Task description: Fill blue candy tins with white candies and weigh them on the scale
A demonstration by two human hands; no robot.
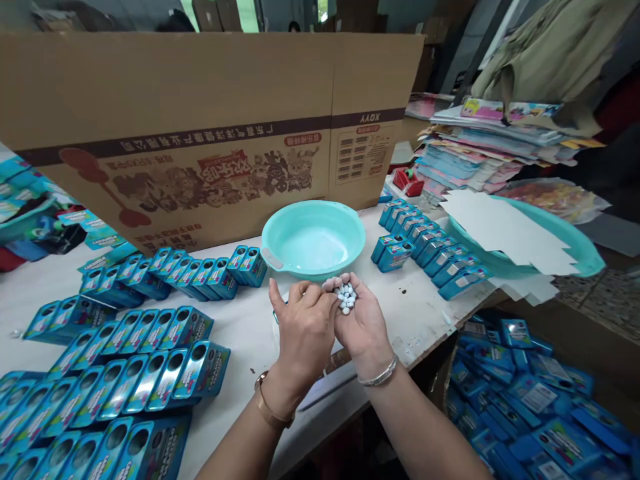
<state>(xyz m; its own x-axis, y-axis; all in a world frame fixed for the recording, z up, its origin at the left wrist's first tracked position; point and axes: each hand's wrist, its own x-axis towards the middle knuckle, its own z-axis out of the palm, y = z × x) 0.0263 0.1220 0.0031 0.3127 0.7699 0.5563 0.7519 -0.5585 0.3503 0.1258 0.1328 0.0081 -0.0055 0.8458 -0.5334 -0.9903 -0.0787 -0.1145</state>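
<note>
My right hand is cupped palm up and holds a small heap of pale blue candies. My left hand is back up beside it, its fingertips curled in at the edge of the heap; whether a candy is between them is hidden. Just beyond both hands stands a turquoise basin, its visible inside smooth and shiny. Beneath the hands lies a flat white object, mostly covered by them, so its kind is unclear.
Rows of blue tins with round holes fill the left side; more blue boxes line the right. A large carton walls the back. At right are a basin under white card, a red tape dispenser and a box of blue packages.
</note>
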